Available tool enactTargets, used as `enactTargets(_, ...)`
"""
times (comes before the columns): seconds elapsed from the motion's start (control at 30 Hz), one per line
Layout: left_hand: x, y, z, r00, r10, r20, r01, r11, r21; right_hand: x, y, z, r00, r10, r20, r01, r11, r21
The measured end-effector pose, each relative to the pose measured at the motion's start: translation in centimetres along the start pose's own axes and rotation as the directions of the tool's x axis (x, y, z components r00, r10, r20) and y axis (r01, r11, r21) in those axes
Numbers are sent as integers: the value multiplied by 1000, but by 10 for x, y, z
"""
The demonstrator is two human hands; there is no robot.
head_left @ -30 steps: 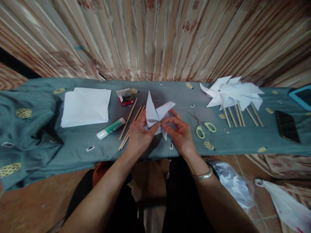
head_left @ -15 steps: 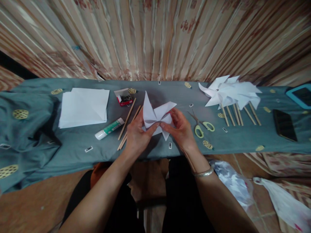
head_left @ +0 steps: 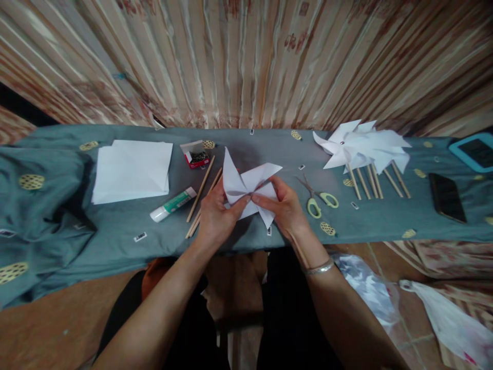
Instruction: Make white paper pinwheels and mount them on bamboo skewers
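A white paper pinwheel (head_left: 252, 178) with folded-in blades is held over the table between both hands. My left hand (head_left: 219, 210) grips its left side, the thumb pressing near the centre. From the right, my right hand (head_left: 284, 208) pinches it, its thumb at the centre too; the fingers behind the paper are partly hidden. Beside my left hand lie several wooden sticks (head_left: 200, 189) and a green-and-white glue stick (head_left: 173, 204). Scissors (head_left: 316, 198) with pale green handles rest spread to the right of my right hand.
White paper sheets (head_left: 133, 169) are stacked at the left. Behind the sticks stands an opened red box (head_left: 197, 156) of small dark pins. Finished pinwheels (head_left: 365, 146) on sticks lie at the right, near a dark phone (head_left: 447, 198) and a blue-framed device (head_left: 475, 151). Plastic bags (head_left: 370, 290) are on the floor.
The pinwheel has tilted slightly and its lower blade has shifted a little to the right. Both hands keep their hold, thumbs still at the centre.
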State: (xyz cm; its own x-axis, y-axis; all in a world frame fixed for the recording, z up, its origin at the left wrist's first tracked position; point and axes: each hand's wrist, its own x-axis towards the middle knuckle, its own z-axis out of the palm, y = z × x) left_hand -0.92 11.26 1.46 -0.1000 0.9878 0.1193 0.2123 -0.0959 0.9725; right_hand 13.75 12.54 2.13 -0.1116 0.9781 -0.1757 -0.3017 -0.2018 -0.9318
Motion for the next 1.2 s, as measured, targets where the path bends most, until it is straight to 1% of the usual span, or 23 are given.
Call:
enactTargets(0.17,1,2,-1,1000,-13,-5,13,1000,18,0,4,1,998,-67,-12,66,997,-45)
enactTargets(0.33,0,-1,-2,999,-32,11,31,998,61,0,11,-1,990,-108,-96,97,989,-112)
enactTargets(0.43,0,-4,-2,999,-49,23,48,997,60,0,12,-1,986,-120,-118,101,982,-163)
enactTargets(0.6,0,-7,0,999,-45,25,44,998,35,-1,10,-2,988,-104,-114,80,977,-198)
enactTargets(0.83,0,-9,2,997,-78,20,79,996,-37,-2,10,-3,986,-116,-117,88,972,-217)
enactTargets(1.0,0,-11,0,993,-114,19,114,993,-34,-4,7,-1,988,-95,-119,69,975,-209)
enactTargets(1.1,0,-9,-1,993,-113,23,113,993,-38,-4,6,-1,989,-90,-113,65,976,-207)
enactTargets(1.2,1,-4,-2,988,-148,38,150,986,-68,-4,7,-1,989,-92,-112,69,980,-189)
